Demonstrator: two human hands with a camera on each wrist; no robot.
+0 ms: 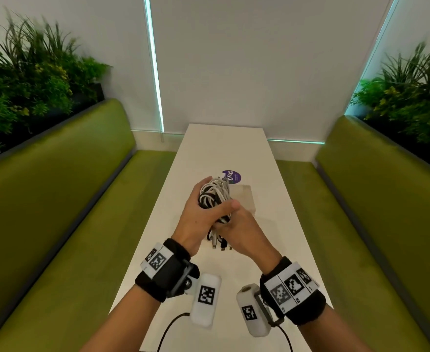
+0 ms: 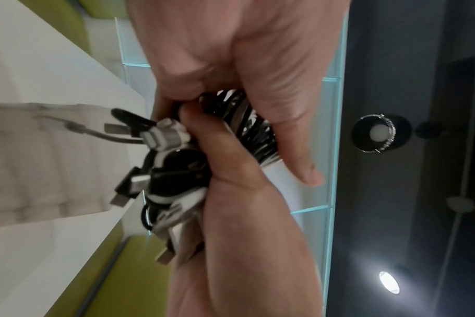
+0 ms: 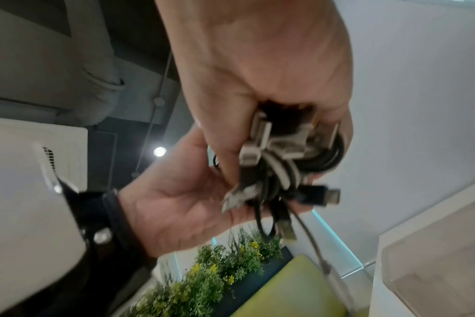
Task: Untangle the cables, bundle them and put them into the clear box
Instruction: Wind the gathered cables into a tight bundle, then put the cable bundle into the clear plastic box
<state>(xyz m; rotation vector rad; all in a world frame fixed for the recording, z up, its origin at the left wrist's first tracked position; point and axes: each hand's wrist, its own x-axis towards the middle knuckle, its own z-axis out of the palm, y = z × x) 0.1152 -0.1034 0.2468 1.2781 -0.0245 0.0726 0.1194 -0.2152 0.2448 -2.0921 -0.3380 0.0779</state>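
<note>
Head view: one coiled bundle of white, grey and black cables [image 1: 215,196] held in the air above the long white desk [image 1: 272,224], over its middle. Bundle's long axis runs away from the person and slightly upward; looped end points to the far wall, loose plug ends [image 1: 219,243] hang at the near end, toward the person. Exact cable count cannot be told; left wrist view shows several metal-tipped plugs [image 2: 155,137], black and white, sticking out in a cluster.

Two hands, both on the bundle. Left hand [image 1: 198,219] wraps the coil from the left, fingers curled round the far side and thumb laid across the front. Right hand [image 1: 242,229] grips the lower part of the bundle from the right, just under the left thumb; the two hands touch. Right wrist view: fingers of right hand [image 3: 258,85] closed round the plug end, left palm [image 3: 176,206] cupped beneath.

One clear plastic box [image 1: 244,196] sits on the desk just beyond the hands, partly hidden by them. One round purple sticker [image 1: 231,177] lies on the desk just past the box.

Two green upholstered benches [image 1: 69,186] flank the desk, one each side. One marker-tagged black wrist strap [image 1: 163,268] on each forearm.
</note>
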